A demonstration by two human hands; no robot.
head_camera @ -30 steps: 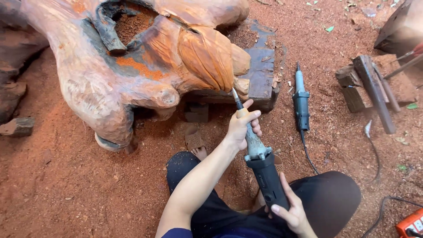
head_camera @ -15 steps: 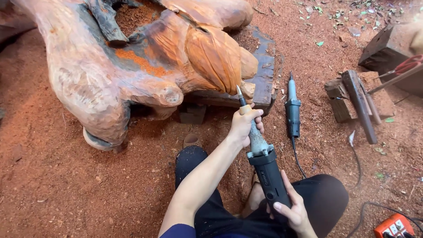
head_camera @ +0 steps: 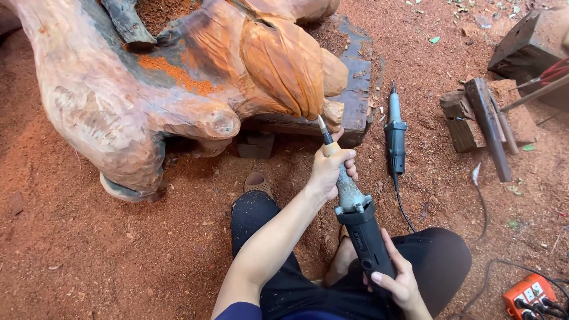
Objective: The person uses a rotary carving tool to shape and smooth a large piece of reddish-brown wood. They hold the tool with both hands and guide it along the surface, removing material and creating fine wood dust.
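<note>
Moved closer: grinder [head_camera: 354, 213] tip now at carving [head_camera: 284, 65] lower edge. Left hand [head_camera: 332, 169] clenched round the neck, right hand [head_camera: 398, 280] gripping the body. Best kept braced, touching lightly, following the grain.

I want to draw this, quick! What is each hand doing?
Left hand: closed around the front neck of the die grinder.
Right hand: closed around the grinder's black body, at the back.
</note>
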